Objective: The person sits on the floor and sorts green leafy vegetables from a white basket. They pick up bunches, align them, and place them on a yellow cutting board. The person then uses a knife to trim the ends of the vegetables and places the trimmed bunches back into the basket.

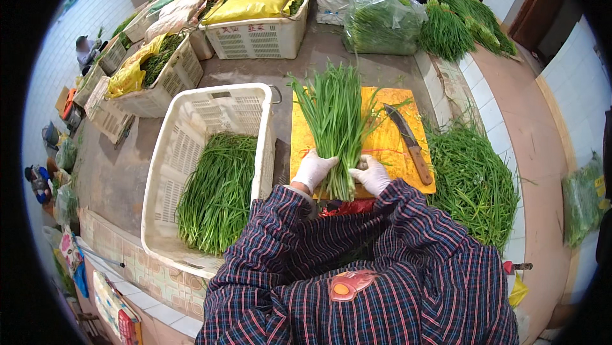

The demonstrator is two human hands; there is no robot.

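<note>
A thick bunch of green chives (pixel 336 115) lies on a yellow cutting board (pixel 382 173), leafy tips pointing away and pale stem ends near me. My left hand (pixel 313 170), in a white glove, is closed round the left side of the stems. At their right side my gloved right hand (pixel 371 175) has its fingers bent against the stem ends; a thin red strand shows just above it. A knife (pixel 408 140) with a dark blade and wooden handle rests on the board's right side, touched by neither hand.
Left of the board stands a white plastic crate (pixel 266 141) holding chives (pixel 217 186). A loose heap of chives (pixel 475 182) lies to the right. Farther off are a full clear bag (pixel 386 23) and crates (pixel 255 39) under yellow sacks. Other people (pixel 86 52) sit at the far left.
</note>
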